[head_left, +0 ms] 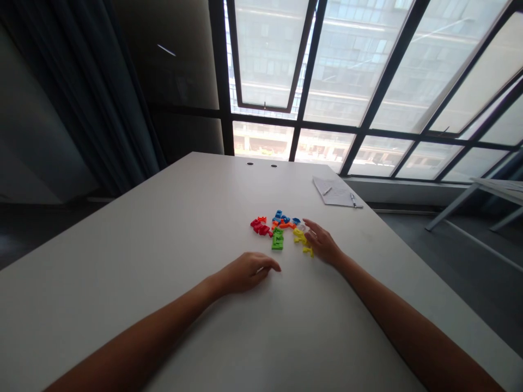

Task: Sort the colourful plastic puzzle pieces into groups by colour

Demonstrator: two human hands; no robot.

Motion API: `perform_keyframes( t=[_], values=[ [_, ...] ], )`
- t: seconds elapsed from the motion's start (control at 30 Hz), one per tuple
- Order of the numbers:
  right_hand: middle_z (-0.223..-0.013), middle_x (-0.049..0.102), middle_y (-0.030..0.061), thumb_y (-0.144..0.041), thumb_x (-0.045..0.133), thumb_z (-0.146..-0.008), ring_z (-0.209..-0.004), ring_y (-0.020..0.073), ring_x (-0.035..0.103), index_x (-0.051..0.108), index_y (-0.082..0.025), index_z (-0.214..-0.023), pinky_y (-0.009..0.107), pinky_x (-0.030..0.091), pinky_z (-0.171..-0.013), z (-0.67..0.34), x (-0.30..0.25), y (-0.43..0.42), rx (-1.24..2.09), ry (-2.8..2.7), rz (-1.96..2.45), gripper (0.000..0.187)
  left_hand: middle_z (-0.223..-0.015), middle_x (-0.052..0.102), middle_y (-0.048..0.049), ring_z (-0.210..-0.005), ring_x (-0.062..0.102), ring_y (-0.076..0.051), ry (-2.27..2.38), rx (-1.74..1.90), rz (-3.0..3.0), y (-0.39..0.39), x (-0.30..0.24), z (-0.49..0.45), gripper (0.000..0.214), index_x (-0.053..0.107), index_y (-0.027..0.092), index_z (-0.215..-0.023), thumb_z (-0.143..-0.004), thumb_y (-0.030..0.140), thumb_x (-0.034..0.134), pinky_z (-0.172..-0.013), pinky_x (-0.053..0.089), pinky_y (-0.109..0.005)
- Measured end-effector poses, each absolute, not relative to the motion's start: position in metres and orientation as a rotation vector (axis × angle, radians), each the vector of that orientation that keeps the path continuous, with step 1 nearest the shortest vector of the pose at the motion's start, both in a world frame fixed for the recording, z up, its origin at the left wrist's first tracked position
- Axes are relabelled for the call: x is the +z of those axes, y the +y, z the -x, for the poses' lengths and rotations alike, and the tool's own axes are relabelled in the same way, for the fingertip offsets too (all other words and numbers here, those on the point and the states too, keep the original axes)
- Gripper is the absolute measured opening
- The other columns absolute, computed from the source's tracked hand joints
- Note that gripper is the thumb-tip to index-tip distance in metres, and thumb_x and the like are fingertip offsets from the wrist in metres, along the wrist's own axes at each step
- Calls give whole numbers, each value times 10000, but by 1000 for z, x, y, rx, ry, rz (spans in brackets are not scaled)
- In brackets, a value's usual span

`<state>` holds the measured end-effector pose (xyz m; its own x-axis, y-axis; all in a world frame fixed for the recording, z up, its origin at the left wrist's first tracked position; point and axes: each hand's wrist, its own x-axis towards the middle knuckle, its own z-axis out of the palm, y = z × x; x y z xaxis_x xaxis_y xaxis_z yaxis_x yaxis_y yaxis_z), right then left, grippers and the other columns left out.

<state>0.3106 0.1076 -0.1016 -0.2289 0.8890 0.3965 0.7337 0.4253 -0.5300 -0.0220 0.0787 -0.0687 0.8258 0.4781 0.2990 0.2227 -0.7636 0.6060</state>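
A small pile of brightly coloured plastic pieces lies on the white table. Red pieces point(260, 227) are at its left, a green block point(277, 239) at the near middle, blue pieces point(278, 216) at the back and orange pieces point(287, 224) between them. My right hand point(322, 243) is at the right side of the pile, fingers stretched out beside the yellow pieces point(300, 236) and a clear piece; whether it touches them I cannot tell. Nearer to me, my left hand point(250, 271) rests on the tabletop, fingers loosely extended and apart from the pieces, holding nothing visible.
The white table point(196, 218) reaches toward tall windows point(330, 71). Papers point(337, 191) with two pens lie near its right edge. Two dark round holes are at the far end. A dark curtain point(93, 92) hangs left; another table point(498, 188) stands right.
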Motion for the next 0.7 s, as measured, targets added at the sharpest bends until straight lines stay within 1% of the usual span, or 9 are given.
perform_keyframes(
  t=[0.13,0.2,0.27,0.33,0.43,0.5,0.57,0.63,0.7],
  values=[
    [-1489,518,185,-644,338,-1006,-1384,313,491,428,-162,-1510,528,377,-1163,-312,-101,111,249,-1895,1518,703,-1320,684,-14,-1276,595,-207,714,674,-2543,83,-84,27,414,701,283,-1244,-966,138,431,-1133,428,-374],
    [-1520,476,203,-681,327,-990,-1418,325,447,397,-140,-1525,540,336,-1189,-310,-104,112,232,-1876,1576,764,-1393,636,-9,-1367,519,-245,671,558,-2615,73,-82,24,370,675,332,-1294,-1006,236,463,-1185,366,-462],
    [-1547,438,206,-703,332,-978,-1445,326,409,368,-136,-1539,537,312,-1205,-305,-108,113,249,-1902,1590,798,-1461,578,-15,-1421,454,-289,448,422,-2643,61,-74,17,344,658,365,-1311,-983,430,578,-1214,291,-535],
    [-1565,408,208,-710,333,-976,-1467,332,371,354,-137,-1545,544,290,-1213,-294,-114,112,264,-1941,1582,808,-1398,633,-26,-1359,526,-265,298,398,-2623,54,-67,10,372,684,356,-1264,-939,530,631,-1207,320,-482],
    [-1585,367,224,-697,332,-986,-1494,349,312,347,-123,-1548,573,243,-1222,-268,-119,109,269,-1976,1553,804,-1390,635,-56,-1350,527,-252,517,631,-2682,66,-65,2,437,650,320,-1321,-950,546,606,-1193,342,-441],
    [-1594,357,216,-668,343,-1001,-1504,330,299,319,-139,-1564,562,249,-1222,-252,-117,108,297,-2012,1457,773,-1577,433,-87,-1486,322,-348,858,748,-2764,89,-68,-1,673,545,326,-1446,-862,635,673,-1225,230,-564],
    [-1611,339,187,-631,370,-1013,-1513,292,289,272,-184,-1586,533,271,-1220,-244,-111,110,315,-2069,1311,733,-1668,202,-160,-1522,149,-451,1166,690,-2749,116,-72,-2,1102,350,281,-1578,-673,755,764,-1199,155,-677],
    [-1642,283,169,-632,451,-989,-1535,288,231,238,-224,-1601,537,244,-1228,-246,-103,118,286,-2148,1228,766,-1682,85,-195,-1512,88,-508,1339,523,-2661,142,-75,-3,1322,216,280,-1621,-555,812,788,-1159,138,-739],
    [-1669,192,183,-676,564,-914,-1555,332,130,213,-224,-1612,582,169,-1233,-255,-98,132,259,-2212,1298,903,-1677,68,-219,-1506,95,-520,1349,355,-2567,162,-78,-4,1389,156,269,-1632,-527,831,783,-1155,156,-732]
  ],
)
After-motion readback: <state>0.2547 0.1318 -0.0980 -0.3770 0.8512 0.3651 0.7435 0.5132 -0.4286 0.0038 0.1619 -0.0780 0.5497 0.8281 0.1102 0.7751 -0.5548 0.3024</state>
